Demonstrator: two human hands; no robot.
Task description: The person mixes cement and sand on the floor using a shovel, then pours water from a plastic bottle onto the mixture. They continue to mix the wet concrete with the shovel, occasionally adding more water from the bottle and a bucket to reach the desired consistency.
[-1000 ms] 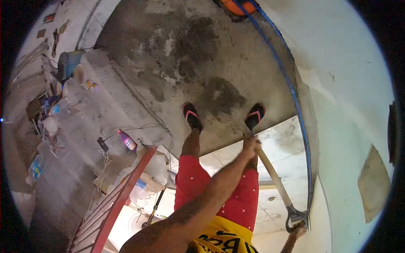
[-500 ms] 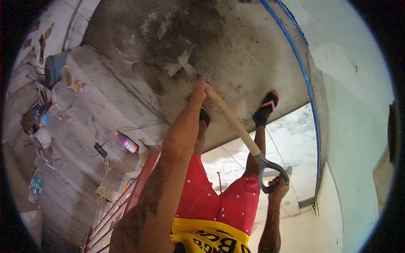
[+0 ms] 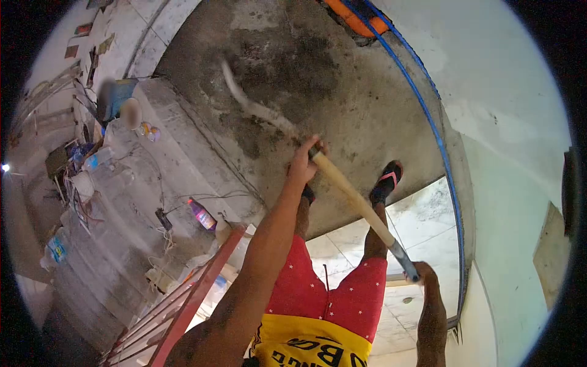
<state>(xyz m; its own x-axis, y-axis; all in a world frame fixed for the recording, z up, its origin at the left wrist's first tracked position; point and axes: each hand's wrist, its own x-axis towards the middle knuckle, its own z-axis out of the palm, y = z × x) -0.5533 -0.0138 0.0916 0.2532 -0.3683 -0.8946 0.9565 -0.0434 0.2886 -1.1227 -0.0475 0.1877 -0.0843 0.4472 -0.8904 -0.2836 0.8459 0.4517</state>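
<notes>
A shovel [image 3: 354, 199] with a pale wooden shaft slants across the middle of the head view. My left hand [image 3: 305, 159] is closed round the lower shaft, just above the metal socket. At the upper end, my right hand [image 3: 425, 273] is closed on the grey handle, which shows edge-on and partly hides the fingers. The blade [image 3: 235, 88], thin and slightly blurred from this side, points to the upper left over a dark, damp-looking patch of the concrete floor [image 3: 367, 110]. My sandalled feet stand on either side of the shaft.
A blue hose [image 3: 437, 131] curves along the right wall, near an orange object [image 3: 361, 21] at the top. On the ledge at left lie a purple bottle [image 3: 202, 214], cables and a water bottle [image 3: 56, 249]. A red railing [image 3: 199, 300] rises at lower left.
The shovel has rolled in my hands: its looped handle and blade now show edge-on. Both hands keep hold. The view has shifted, bringing the orange object into sight.
</notes>
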